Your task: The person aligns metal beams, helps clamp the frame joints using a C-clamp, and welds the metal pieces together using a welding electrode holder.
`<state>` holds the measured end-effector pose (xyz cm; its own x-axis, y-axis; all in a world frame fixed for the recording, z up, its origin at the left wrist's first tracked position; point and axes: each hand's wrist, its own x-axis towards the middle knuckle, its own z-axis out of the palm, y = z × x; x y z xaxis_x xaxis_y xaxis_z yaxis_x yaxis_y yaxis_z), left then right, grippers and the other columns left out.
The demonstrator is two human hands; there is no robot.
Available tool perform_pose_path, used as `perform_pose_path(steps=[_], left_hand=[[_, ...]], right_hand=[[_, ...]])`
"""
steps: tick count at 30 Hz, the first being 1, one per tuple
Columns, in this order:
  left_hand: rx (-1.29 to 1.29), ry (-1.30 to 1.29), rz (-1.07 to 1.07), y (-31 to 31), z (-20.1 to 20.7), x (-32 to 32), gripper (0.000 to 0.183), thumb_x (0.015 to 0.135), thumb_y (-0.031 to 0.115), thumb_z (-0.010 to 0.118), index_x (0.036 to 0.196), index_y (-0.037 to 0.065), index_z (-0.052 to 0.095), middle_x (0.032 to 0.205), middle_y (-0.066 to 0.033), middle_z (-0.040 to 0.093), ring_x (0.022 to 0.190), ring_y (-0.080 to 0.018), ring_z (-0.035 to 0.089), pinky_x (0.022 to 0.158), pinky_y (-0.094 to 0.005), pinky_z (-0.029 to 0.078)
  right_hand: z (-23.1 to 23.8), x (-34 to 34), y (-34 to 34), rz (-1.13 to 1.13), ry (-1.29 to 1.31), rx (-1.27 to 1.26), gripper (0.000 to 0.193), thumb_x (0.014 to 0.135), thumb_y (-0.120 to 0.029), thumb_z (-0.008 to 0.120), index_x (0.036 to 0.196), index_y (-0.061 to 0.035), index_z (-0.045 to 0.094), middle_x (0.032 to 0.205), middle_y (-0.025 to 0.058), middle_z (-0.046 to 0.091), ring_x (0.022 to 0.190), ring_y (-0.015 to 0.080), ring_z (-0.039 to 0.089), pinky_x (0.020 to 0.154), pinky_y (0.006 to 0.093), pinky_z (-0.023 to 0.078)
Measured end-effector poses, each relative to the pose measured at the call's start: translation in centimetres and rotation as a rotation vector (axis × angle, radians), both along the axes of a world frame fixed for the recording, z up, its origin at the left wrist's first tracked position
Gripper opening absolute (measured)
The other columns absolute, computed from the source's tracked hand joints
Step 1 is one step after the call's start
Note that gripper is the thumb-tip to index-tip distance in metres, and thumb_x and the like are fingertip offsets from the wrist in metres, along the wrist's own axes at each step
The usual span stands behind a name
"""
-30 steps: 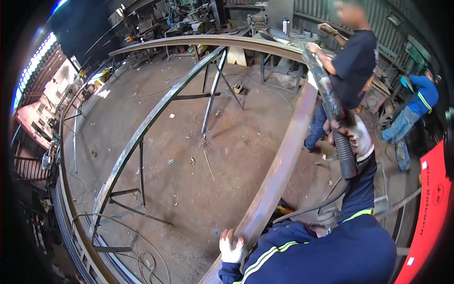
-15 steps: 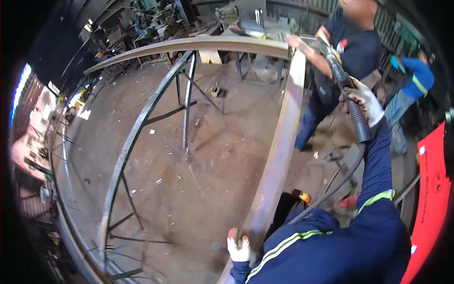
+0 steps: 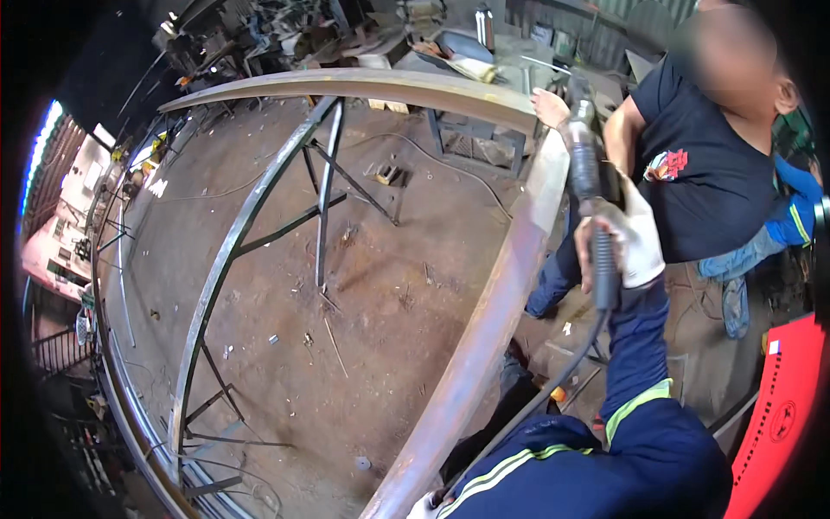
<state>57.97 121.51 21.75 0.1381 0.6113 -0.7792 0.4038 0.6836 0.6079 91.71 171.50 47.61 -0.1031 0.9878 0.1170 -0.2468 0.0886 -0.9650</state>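
Electrode holder, grasped by the right hand, is near the steel beam's far end; a slip could burn the co-worker's hand beside it. Left hand's grip I cannot tell.

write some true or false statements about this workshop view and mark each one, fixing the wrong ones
1. The right grip holds a dark tool with a ribbed handle. True.
2. The left grip shows whole. False: the lower edge cuts off most of the left grip.
3. A dark cable leads from the tool's lower end. True.
4. The co-worker in the black T-shirt stands left of the long straight beam. False: the co-worker is to the right of that beam.
5. A red panel shows near the picture's right edge. True.
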Motion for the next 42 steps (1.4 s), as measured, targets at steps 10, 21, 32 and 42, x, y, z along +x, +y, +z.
perform_pose_path(steps=[10,21,32,42], left_hand=[[0.495,0.272,0.752,19.5,8.8,-1.6,0.034,0.091,0.021,0.072,0.116,-0.001,0.066,0.088,-0.0054,0.070,0.077,-0.0183,0.064,0.074,-0.0324,0.053],[0.699,0.134,0.020,34.5,6.3,9.4,0.038,0.092,0.045,0.065,0.103,0.009,0.069,0.090,-0.0176,0.066,0.087,-0.0383,0.066,0.076,-0.0431,0.052],[0.959,0.175,-0.019,46.3,11.4,12.3,0.037,0.092,0.034,0.070,0.116,0.006,0.066,0.095,-0.0180,0.066,0.088,-0.0365,0.066,0.076,-0.0384,0.052],[1.221,0.465,-0.115,51.1,-4.9,11.6,0.070,0.080,0.032,0.076,0.137,0.001,0.051,0.125,-0.0254,0.062,0.115,-0.0442,0.059,0.100,-0.0499,0.047]], right_hand=[[2.5,2.9,8.5,-0.096,-0.142,-0.037,0.060,0.088,0.001,0.059,0.143,-0.0035,0.035,0.078,0.0065,0.056,0.051,0.0137,0.057,0.043,0.0303,0.046],[9.9,5.9,19.6,-0.527,-1.358,0.308,0.058,0.081,-0.027,0.072,0.130,-0.0058,0.048,0.096,0.0254,0.070,0.092,0.0429,0.069,0.080,0.0477,0.054],[9.4,5.4,21.8,-0.692,-1.035,0.830,0.043,0.091,-0.026,0.065,0.123,0.0012,0.056,0.105,0.0236,0.068,0.099,0.0392,0.067,0.087,0.0403,0.054],[-12.2,2.1,6.4,0.708,-1.053,0.396,0.049,0.093,-0.046,0.058,0.122,-0.0070,0.064,0.102,0.0187,0.070,0.093,0.0395,0.066,0.084,0.0472,0.053]])
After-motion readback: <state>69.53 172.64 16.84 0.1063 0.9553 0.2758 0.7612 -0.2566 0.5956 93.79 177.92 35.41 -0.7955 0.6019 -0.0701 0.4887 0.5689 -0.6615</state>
